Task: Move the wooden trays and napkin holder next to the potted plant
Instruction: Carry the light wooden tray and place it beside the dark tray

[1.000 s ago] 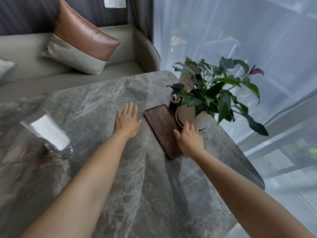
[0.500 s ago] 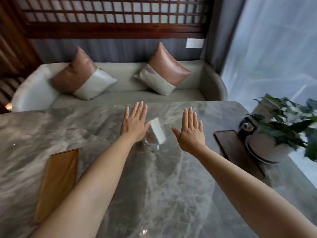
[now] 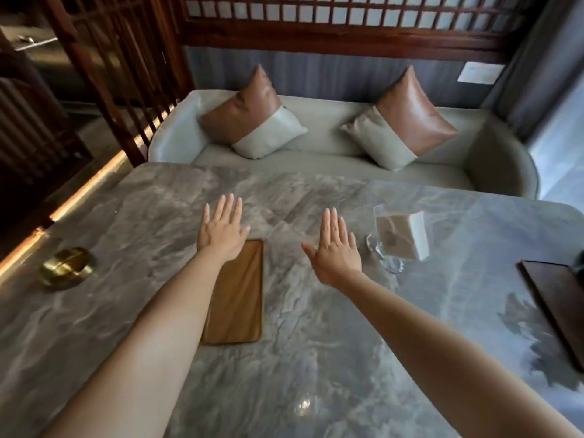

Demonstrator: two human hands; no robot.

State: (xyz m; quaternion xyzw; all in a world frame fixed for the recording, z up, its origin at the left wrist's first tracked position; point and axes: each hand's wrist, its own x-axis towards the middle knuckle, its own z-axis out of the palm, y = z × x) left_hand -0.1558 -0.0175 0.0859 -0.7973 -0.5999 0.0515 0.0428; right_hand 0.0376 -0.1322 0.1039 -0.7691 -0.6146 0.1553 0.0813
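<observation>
Fingers [image 3: 232, 207] of the left hand [image 3: 222, 230] are stretched out flat and slightly spread, holding nothing; those of the right hand [image 3: 335, 246] are straight and close together, thumb out to the side, also empty. Both palms face down over the grey marble bench [image 3: 316, 358], in the middle of the frame.

Compared with half a second ago, the view has swung leftward. The light wooden tray [image 3: 241, 298], which then lay at the lower left edge, now sits at centre, lying flat on the bench with its far corner under the left wrist; whether the hand touches it cannot be told. The napkin holder [image 3: 399, 237], a clear stand with white napkins, was then between the two hands; now it stands just right of the right hand, apart from it. The dark wooden tray [image 3: 556, 305] has slid to the right edge of the frame, partly cut off, and the potted plant beside it earlier is now out of view apart from a dark shape at the edge.

A brass bowl [image 3: 68, 267] has come into view at the left side of the bench. Beyond the bench, in the upper half, the sofa [image 3: 331, 153] carries two brown-and-cream cushions [image 3: 252, 121].
</observation>
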